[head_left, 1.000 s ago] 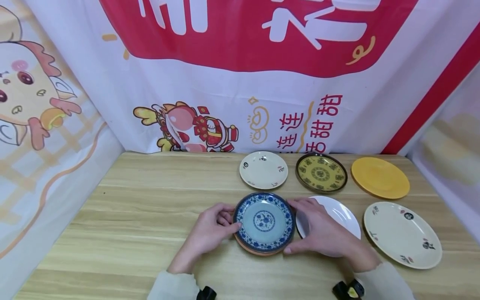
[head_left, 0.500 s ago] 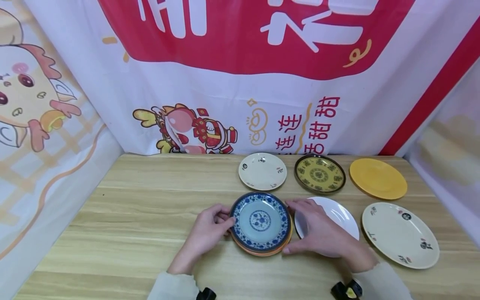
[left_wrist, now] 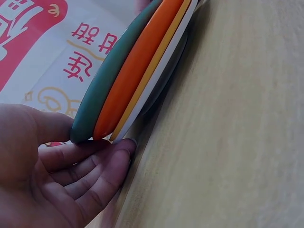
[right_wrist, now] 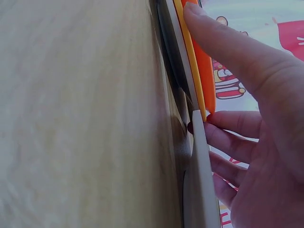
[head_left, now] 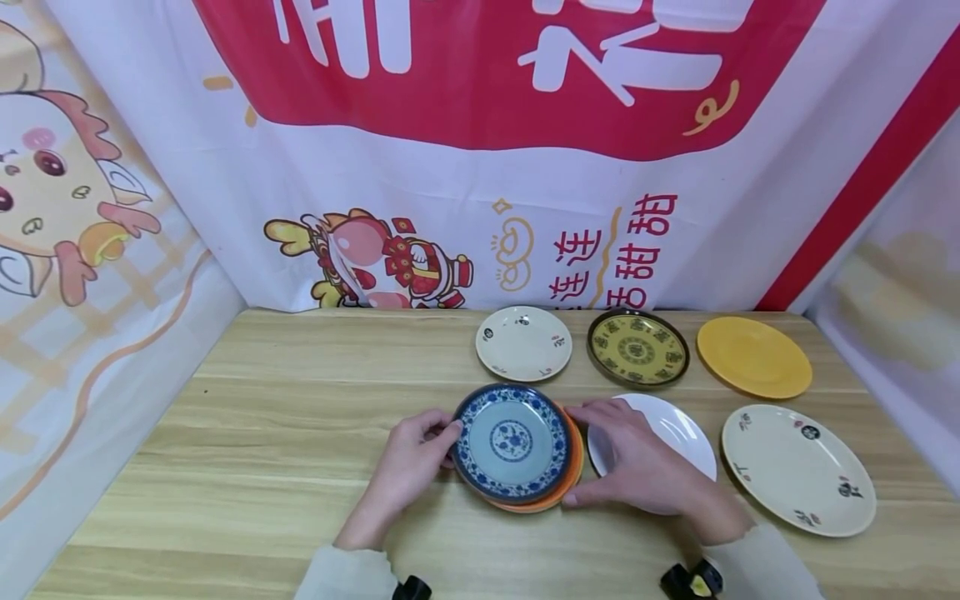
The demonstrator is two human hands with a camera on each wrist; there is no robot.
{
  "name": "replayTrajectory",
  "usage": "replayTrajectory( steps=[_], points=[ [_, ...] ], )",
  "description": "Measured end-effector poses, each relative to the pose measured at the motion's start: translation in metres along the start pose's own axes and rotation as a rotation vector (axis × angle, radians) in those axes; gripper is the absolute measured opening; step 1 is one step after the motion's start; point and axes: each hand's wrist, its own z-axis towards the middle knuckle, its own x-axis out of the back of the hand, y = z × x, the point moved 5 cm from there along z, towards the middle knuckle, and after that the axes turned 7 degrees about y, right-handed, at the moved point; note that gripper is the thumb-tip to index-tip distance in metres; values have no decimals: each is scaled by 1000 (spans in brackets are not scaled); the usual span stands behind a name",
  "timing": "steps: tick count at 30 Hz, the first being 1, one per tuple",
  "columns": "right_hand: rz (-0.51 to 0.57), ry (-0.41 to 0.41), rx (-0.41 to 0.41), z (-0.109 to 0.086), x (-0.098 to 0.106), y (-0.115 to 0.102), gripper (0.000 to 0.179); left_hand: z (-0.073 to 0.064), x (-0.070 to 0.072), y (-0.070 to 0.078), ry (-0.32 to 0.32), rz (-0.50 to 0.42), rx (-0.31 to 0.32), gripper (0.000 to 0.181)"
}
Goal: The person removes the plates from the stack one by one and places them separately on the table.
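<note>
Wrist views only: white rim (left_wrist: 154,76) beneath grips. Left hand (head_left: 411,460) pinches round blue-patterned plate (head_left: 512,442); right hand (head_left: 636,460), spread, grasps round orange plate (left_wrist: 127,78).

The blue-patterned plate (head_left: 512,442) looks glossy, the white plate (head_left: 686,435) at its three o'clock shiny, the wood-grained tabletop (head_left: 300,442) smooth, the twelve-o'clock backdrop (head_left: 390,175) matt cloth.

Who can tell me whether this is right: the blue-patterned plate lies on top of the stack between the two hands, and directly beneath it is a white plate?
The colour is wrong: directly beneath the blue-patterned plate is an orange plate, as the left wrist view shows. The blue-patterned plate does lie on top, between the left hand and right hand.
</note>
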Motion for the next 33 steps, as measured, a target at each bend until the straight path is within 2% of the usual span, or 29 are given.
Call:
replayTrajectory(
  steps=[8, 15, 20, 23, 28, 33],
  points=[
    [20, 6, -2, 0, -1, 1, 104, 2, 7, 0, 57, -1, 18, 24],
    [8, 15, 36, 0, 1, 0, 105, 6, 20, -1, 100, -128, 108, 27],
    [9, 27, 49, -1, -1, 2, 105, 6, 28, -1, 91, -206, 133, 32],
    [-4, 34, 65, -2, -2, 4, 105, 9, 35, -4, 88, -262, 159, 33],
    [-7, 54, 84, -2, -1, 2, 104, 13, 53, -15, 100, -383, 240, 37],
    [-22, 93, 130, 0, -2, -2, 103, 17, 74, -25, 131, -410, 286, 41]
  ],
)
